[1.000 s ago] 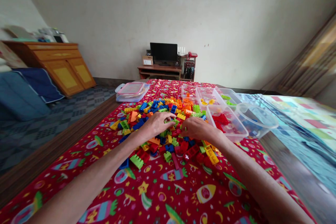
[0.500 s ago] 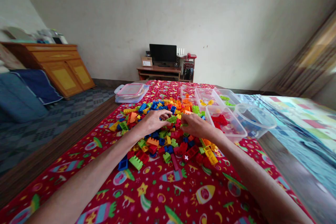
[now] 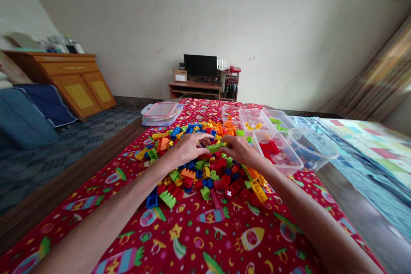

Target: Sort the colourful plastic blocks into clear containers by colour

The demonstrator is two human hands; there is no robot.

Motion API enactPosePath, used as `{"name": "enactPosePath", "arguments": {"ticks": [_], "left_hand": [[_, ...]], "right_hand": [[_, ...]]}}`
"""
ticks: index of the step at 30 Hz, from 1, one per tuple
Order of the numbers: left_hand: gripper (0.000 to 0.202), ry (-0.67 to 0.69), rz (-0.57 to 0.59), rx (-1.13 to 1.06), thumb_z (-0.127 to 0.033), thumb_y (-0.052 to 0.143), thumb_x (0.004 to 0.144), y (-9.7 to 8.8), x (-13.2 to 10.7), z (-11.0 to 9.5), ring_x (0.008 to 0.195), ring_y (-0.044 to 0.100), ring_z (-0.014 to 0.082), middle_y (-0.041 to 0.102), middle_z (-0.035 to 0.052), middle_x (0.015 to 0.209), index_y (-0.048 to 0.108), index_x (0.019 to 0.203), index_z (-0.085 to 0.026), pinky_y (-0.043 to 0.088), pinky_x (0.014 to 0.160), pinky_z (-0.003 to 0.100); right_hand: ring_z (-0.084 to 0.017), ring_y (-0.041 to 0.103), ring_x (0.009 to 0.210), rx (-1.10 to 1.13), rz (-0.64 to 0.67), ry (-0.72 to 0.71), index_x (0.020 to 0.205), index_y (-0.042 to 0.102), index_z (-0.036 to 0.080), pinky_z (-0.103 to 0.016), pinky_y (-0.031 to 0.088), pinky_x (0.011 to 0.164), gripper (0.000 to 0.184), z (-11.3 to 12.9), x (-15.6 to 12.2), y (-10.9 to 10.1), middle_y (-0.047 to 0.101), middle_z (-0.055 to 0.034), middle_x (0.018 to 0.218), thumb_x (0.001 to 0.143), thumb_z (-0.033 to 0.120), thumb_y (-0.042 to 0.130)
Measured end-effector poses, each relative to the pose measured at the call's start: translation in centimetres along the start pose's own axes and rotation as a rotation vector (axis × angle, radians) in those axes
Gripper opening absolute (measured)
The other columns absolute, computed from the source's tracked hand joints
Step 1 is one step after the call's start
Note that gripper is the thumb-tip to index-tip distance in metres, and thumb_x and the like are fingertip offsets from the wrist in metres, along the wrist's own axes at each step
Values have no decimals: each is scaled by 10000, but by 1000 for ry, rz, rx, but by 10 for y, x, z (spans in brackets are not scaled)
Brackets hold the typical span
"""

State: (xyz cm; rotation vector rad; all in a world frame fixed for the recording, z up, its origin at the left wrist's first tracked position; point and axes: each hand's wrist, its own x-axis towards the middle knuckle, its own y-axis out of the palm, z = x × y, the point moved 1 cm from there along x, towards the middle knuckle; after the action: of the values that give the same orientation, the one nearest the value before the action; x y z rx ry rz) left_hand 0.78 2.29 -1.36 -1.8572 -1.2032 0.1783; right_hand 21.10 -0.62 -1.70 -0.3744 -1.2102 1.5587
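Just above the pile of mixed toy bricks (image 3: 188,173), a light green toy brick (image 3: 215,147) spans the gap between my two hands. My left hand (image 3: 189,149) has its thumb and curled fingers closed around the brick's left end. At the other end, the fingertips of my right hand (image 3: 239,150) are pinched together on it. The bricks below are red, blue, yellow, orange and green, and my hands hide some of them.
To the right stand clear plastic boxes, one with red bricks (image 3: 270,147), one with yellow bricks (image 3: 253,126), one with green bricks (image 3: 278,124). A round clear tub (image 3: 327,150) holds blue bricks. Stacked lids (image 3: 161,113) lie at the back left on the red patterned cloth (image 3: 199,244).
My right hand has shifted slightly and its fingers have come to the light green brick by my left hand. The brick now lies more level between both hands.
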Motion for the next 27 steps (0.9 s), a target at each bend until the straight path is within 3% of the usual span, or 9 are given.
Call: {"name": "enactPosePath", "arguments": {"ticks": [4,9,12,15,18,21,24,27], "left_hand": [[215,-7,6,159,-297,653,718,-14,-1,2,788,650,173,715,28,902,693,898,-186,509,691,252],[126,-88,303,352,-313,647,729,-14,-10,-4,668,628,148,694,-4,728,687,762,-197,418,567,208],[175,-142,371,544,-373,645,747,-5,-17,-10,710,642,190,700,21,758,685,783,-206,373,533,232],[229,-144,380,664,-382,641,754,2,-20,-12,770,655,229,714,50,846,683,911,-220,375,534,247],[195,-107,322,624,-289,607,770,2,-18,-10,765,659,215,717,35,841,679,942,-232,409,566,247],[159,-108,159,438,-232,603,749,-5,-13,-7,710,653,173,708,2,768,683,886,-219,452,610,233],[125,-87,35,186,-257,631,727,-10,-8,-8,674,644,143,699,-18,728,674,825,-194,481,624,213],[130,-54,-4,58,-302,646,734,-5,-7,-10,629,629,131,680,-28,677,667,785,-184,481,596,210]], "right_hand": [[-100,524,533,96,-85,172,872,612,157,-203,347,533,112,-9,4,-12,621,6,607,806,236,568],[-98,555,488,656,-151,433,812,537,183,-182,409,465,41,-21,11,-11,646,15,614,777,198,519],[-92,560,487,844,-163,493,749,538,177,-173,419,446,10,-21,11,-6,640,14,612,749,167,535],[-86,547,477,822,-102,478,730,561,168,-169,420,440,20,-19,10,-1,616,25,577,733,153,574],[-83,538,486,784,-31,427,706,578,162,-166,415,444,56,-16,9,2,611,22,572,738,194,612],[-81,526,475,758,-73,415,688,568,162,-169,407,439,106,-16,9,2,612,20,571,758,229,612],[-72,499,440,689,-118,449,680,550,164,-166,380,420,110,-15,9,2,608,25,551,774,208,588],[-63,489,436,657,-71,478,700,553,160,-158,372,421,85,-6,6,3,611,28,555,781,173,571]]}}
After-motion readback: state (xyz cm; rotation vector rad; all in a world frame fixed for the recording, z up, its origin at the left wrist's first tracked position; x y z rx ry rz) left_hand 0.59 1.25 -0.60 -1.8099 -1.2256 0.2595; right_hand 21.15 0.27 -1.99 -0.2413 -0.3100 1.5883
